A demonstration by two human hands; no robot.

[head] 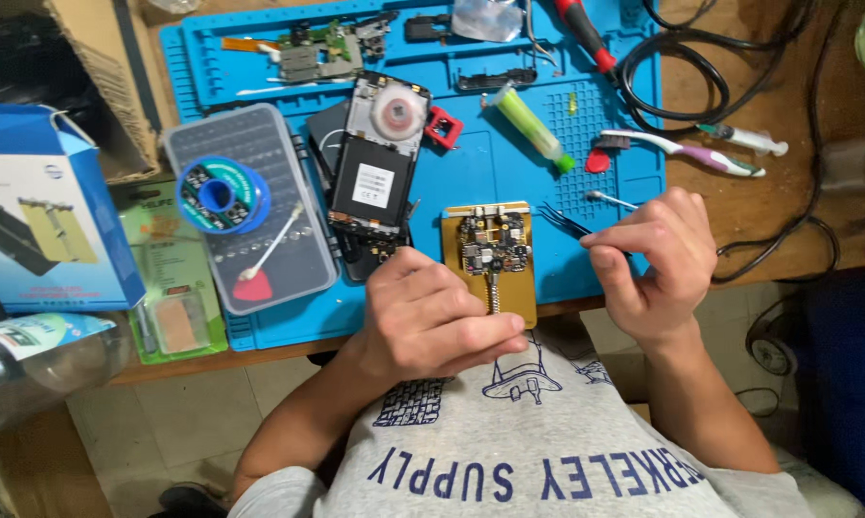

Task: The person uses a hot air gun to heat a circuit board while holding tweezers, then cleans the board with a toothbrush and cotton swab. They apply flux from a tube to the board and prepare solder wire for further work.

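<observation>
Head view, looking down at a blue ribbed silicone work mat on a wooden bench. The left hand, at lower centre, has its fingers curled tight, pinching the lower edge of a gold-coloured metal holder plate. Clamped on that plate sits a small dark circuit board, densely studded with tiny parts, just right of centre. The right hand, centre right, is loosely closed — thumb and forefinger pinched on thin dark tweezers, whose points stand just right of the plate.

Above the left hand lies an opened phone body, its black battery and round silver coil exposed. At left — a clear plastic case carrying a blue spool of solder wire. Upper centre holds a green tube; a white-and-purple toothbrush lies at upper right.
</observation>
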